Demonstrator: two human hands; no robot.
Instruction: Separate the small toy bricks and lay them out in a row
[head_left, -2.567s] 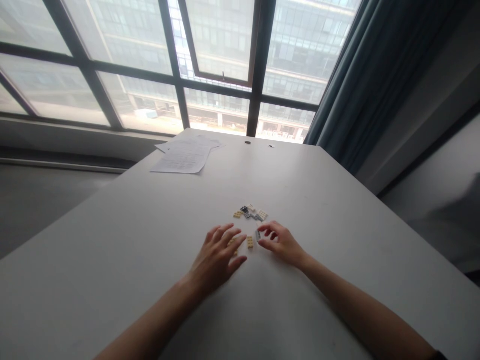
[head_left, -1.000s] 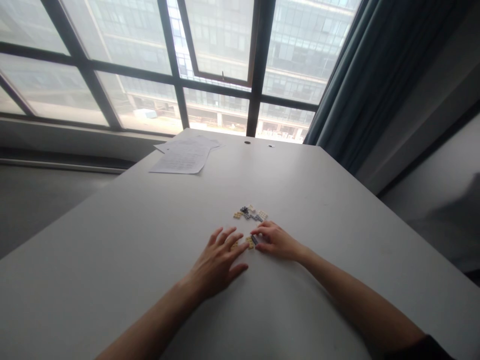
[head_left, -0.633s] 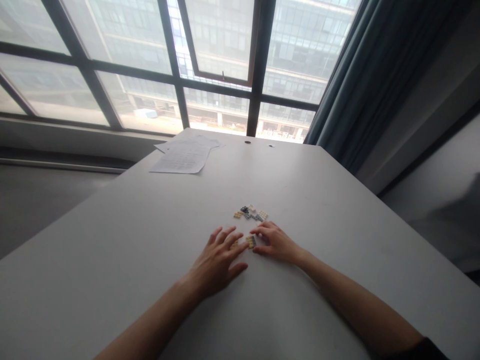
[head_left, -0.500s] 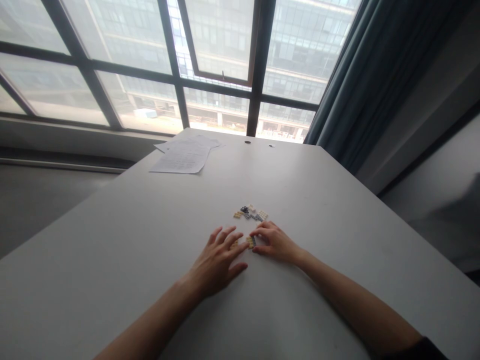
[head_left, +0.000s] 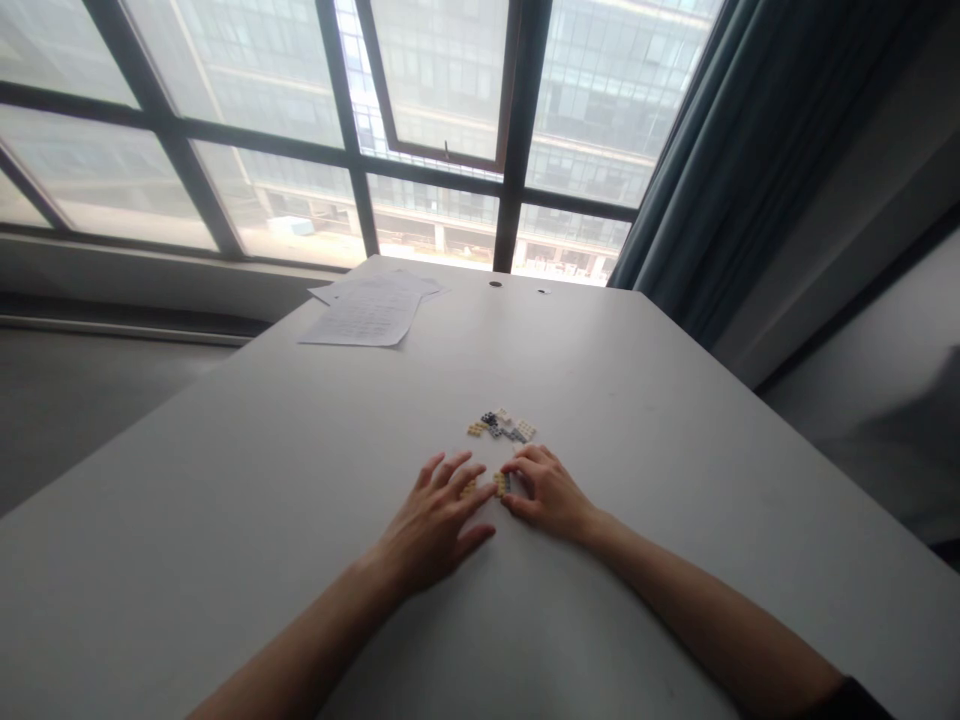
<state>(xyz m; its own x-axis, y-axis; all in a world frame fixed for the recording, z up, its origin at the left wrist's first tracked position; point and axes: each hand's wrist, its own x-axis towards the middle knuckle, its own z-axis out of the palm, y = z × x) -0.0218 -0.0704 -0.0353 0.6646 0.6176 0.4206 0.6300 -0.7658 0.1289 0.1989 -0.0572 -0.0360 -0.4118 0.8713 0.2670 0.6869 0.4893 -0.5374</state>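
The right hand [head_left: 551, 492] is at a pair of bricks lying on the counter [head_left: 600, 380], about midway between its left and right edges: a yellow brick [head_left: 499, 485] and, just beside it toward the right edge, a grey brick [head_left: 508, 483]. This hand's grip is narrow, thumb and forefinger slightly parted, their tips at the pair's near and far ends; whether they pinch either brick is too small to tell. The left hand [head_left: 431, 515] has its grip spread wide, with nothing clasped, the forefinger's tip just beside the yellow brick. A yellow piece [head_left: 468, 489], partly hidden, shows between its fingers. Beyond both hands, toward the far edge, lies a pile [head_left: 495, 431] of yellow, black, grey and white bricks. Papers [head_left: 367, 312] overlap near the far left corner
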